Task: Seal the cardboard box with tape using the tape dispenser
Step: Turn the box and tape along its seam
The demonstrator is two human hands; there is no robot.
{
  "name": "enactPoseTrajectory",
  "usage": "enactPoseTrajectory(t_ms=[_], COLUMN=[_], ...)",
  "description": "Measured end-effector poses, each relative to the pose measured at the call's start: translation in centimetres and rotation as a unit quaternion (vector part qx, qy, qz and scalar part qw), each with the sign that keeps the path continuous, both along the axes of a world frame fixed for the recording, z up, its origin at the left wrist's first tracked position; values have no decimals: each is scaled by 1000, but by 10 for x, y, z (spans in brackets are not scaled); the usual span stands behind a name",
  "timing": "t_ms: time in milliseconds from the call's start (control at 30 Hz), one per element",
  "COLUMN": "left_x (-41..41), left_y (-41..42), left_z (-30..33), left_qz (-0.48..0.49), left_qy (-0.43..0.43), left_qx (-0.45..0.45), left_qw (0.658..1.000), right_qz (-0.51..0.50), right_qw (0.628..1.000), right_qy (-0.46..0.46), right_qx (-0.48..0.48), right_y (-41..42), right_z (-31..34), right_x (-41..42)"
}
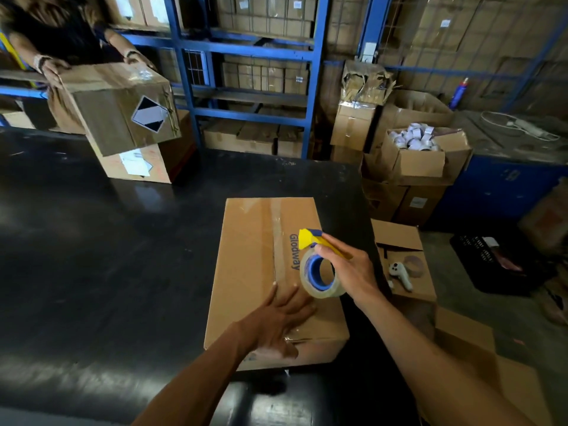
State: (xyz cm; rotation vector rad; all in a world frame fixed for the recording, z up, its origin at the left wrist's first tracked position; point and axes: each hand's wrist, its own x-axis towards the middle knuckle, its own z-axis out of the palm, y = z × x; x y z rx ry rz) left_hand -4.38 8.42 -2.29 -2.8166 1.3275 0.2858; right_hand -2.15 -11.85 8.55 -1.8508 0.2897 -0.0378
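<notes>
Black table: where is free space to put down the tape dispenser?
The black table is bare left of the cardboard box, up to the stacked boxes at the far left. A bare strip also lies beyond the box. On the box top it is crowded: the left hand presses there, and the right hand holds the tape dispenser above it.

Cardboard box (261, 272): matt brown corrugated board, glossy clear tape strip (278, 241) along its seam. Tape dispenser (319, 256): smooth yellow and blue plastic, shiny transparent tape roll. Table (107, 256): black, smooth, glossy, reflecting light. Shelving rack (313, 87): blue painted metal.
</notes>
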Motion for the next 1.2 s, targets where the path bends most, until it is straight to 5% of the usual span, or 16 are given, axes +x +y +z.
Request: enactPoseTrajectory(t_ms=[200,633,733,800,833,867,967,1000,1067,1200], left_x=[-15,28,23,7,-8,-23,-51,-53,-58,-73], left_y=[3,30,30,27,26,25,38,47,68,84], left_z=[-17,-13,-13,-3,9,25,56,61,74,89], left_qz=[43,-82,-50,20,85,175,378,403,410,397], left_qy=[-52,-69,-48,56,182,329,548,594,646,656], left_qx=[-20,-43,-42,-145,-242,-359,-568,-571,-550,-536], left_qw=[998,993,997,988,949,856,485,399,336,353], right_qz=[-9,-67,-43,-8,9,27,76,92,129,231], right_qw=[1000,994,996,999,999,999,986,973,941,881], right_qy=[11,26,18,-1,-14,-30,-127,-170,-244,-210], right_qx=[16,81,70,50,41,32,-76,-125,-195,-355], right_y=[-3,-5,6,11,11,12,15,18,25,40], right_z=[-7,-9,-2,1,1,1,3,3,0,-23], right_x=[-34,-89,-92,-101,-108,-116,-139,-143,-149,-149])
